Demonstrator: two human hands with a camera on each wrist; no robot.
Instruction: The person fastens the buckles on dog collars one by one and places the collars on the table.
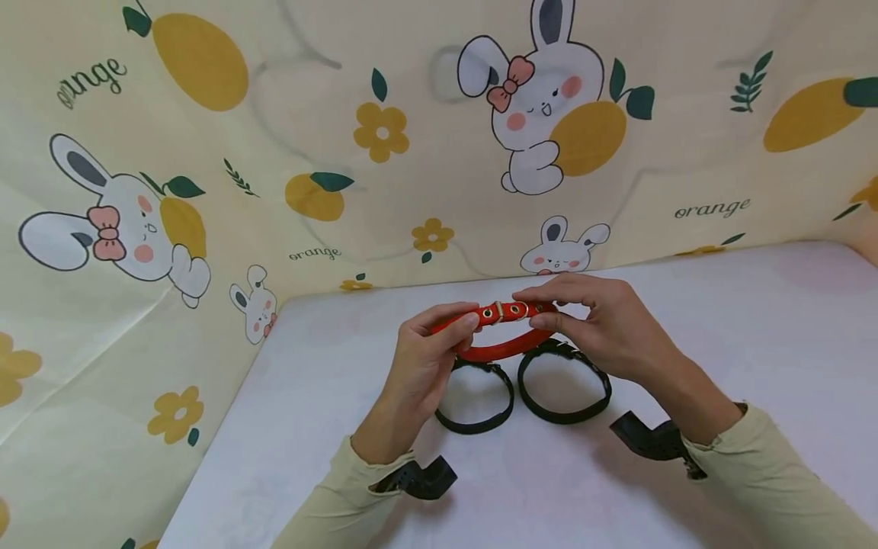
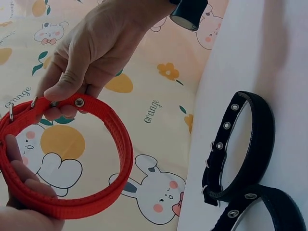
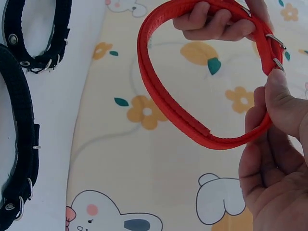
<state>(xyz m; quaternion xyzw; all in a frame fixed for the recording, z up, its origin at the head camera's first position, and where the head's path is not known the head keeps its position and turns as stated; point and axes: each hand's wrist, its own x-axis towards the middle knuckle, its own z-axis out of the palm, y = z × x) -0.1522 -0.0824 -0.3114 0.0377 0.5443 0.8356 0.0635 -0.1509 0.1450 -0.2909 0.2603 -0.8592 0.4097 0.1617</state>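
Between both hands a red collar (image 1: pixel 499 351) is held up over the table, buckled into a ring, with metal eyelets, a buckle and a D-ring on its far side. My left hand (image 1: pixel 428 354) grips the collar's left end, thumb on the outer face near the buckle. At the opposite end my right hand (image 1: pixel 613 328) pinches the band between thumb and fingers, beside the D-ring. In the left wrist view the red collar (image 2: pixel 126 144) shows as a wide loop, its strap running through the buckle.
Two black collars, one at left (image 1: pixel 473 428) and one at right (image 1: pixel 565 418), lie as closed rings on the white table (image 1: pixel 329 381) below the hands. Behind the table rises a cloth (image 1: pixel 411 76) printed with rabbits and oranges. Black straps circle both wrists.
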